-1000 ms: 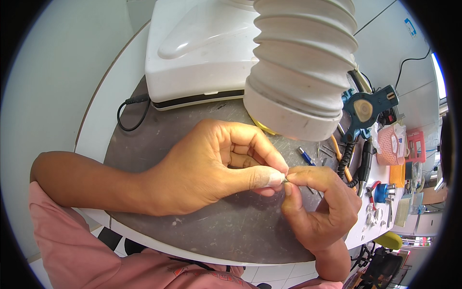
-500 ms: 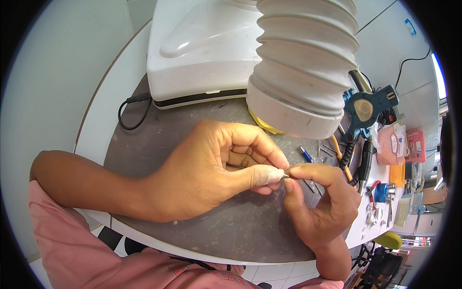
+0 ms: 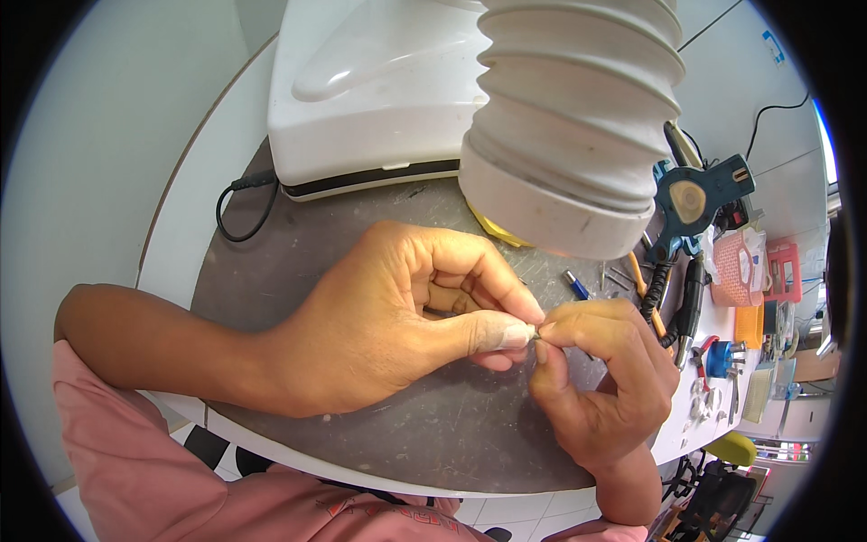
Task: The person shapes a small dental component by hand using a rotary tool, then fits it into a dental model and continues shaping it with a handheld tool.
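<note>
My left hand (image 3: 388, 325) pinches a tiny dark, metal-looking piece (image 3: 536, 336) between its thumb and fingers. A pale wrap, perhaps tape, covers the end of that thumb. From the right, the thumb and bent forefinger of my right hand (image 3: 605, 379) close on the same piece, so the two hands meet fingertip to fingertip. Most of the piece is hidden by the fingers, and its exact kind is too small to make out. Both hands are held above the grey work surface (image 3: 433, 434).
Above my hands hangs a ribbed white hose (image 3: 578, 99), beside a white machine casing (image 3: 379, 117). At the right lie a blue pen-like tool (image 3: 576, 285), a black handpiece (image 3: 690, 303), a dark blue holder (image 3: 694, 200), red-handled pliers (image 3: 703, 357) and a pink basket (image 3: 736, 271).
The right fingers have shifted slightly and now cover more of the tiny piece. My left hand holds nearly the same pose. The whole view has moved a little.
</note>
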Demonstrator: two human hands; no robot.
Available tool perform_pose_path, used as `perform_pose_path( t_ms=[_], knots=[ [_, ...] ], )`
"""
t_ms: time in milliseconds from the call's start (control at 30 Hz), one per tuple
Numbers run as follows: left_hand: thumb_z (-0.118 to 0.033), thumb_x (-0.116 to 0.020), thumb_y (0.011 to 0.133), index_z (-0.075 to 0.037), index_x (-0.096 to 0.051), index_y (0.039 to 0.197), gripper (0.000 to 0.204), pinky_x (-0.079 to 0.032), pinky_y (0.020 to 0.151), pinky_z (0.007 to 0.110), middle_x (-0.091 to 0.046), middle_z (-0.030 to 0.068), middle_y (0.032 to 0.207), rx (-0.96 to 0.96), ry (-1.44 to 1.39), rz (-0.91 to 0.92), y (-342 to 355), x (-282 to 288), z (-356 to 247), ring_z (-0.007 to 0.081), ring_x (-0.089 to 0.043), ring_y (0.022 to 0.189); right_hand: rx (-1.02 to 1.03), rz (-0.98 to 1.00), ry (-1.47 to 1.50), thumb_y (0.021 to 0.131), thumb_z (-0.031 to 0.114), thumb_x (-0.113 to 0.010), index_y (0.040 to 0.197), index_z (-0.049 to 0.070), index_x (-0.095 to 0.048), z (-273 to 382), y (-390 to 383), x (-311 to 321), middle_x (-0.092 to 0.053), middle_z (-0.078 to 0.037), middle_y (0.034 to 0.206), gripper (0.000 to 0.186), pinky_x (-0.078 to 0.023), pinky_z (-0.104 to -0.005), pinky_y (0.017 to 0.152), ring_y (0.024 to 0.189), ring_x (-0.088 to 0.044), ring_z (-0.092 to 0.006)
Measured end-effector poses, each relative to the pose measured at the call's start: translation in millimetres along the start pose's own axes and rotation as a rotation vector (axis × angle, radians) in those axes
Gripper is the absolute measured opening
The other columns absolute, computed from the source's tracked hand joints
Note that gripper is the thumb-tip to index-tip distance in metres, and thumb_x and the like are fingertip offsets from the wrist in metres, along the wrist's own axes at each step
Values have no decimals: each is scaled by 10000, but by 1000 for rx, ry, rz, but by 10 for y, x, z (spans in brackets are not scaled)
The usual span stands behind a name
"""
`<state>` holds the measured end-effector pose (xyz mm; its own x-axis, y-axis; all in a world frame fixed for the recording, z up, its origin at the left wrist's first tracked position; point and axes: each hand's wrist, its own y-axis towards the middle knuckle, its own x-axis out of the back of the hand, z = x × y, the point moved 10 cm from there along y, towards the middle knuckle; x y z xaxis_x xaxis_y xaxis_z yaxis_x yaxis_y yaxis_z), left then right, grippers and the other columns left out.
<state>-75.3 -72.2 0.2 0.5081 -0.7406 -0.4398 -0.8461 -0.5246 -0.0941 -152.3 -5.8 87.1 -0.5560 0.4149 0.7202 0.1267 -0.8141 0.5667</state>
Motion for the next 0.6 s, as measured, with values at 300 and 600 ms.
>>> perform_pose_path(
  t_ms=[300,600],
  knots=[
    [-5,-615,881,74,-611,985,131,-590,783,294,-653,165,953,-12,-7,-11,-7,-12,-31,200,-670,891,-52,-5,92,697,-33,-736,869,8,-660,-78,-12,9,-675,-108,789,192,-507,-275,580,650,-646,-209],
    [-9,-592,895,81,-592,1030,162,-592,793,306,-637,172,999,17,-46,-16,-25,-28,-61,221,-668,909,-146,35,149,758,-37,-682,884,-39,-613,-103,-50,-5,-669,-134,837,144,-486,-298,729,760,-638,-210]
  ],
)
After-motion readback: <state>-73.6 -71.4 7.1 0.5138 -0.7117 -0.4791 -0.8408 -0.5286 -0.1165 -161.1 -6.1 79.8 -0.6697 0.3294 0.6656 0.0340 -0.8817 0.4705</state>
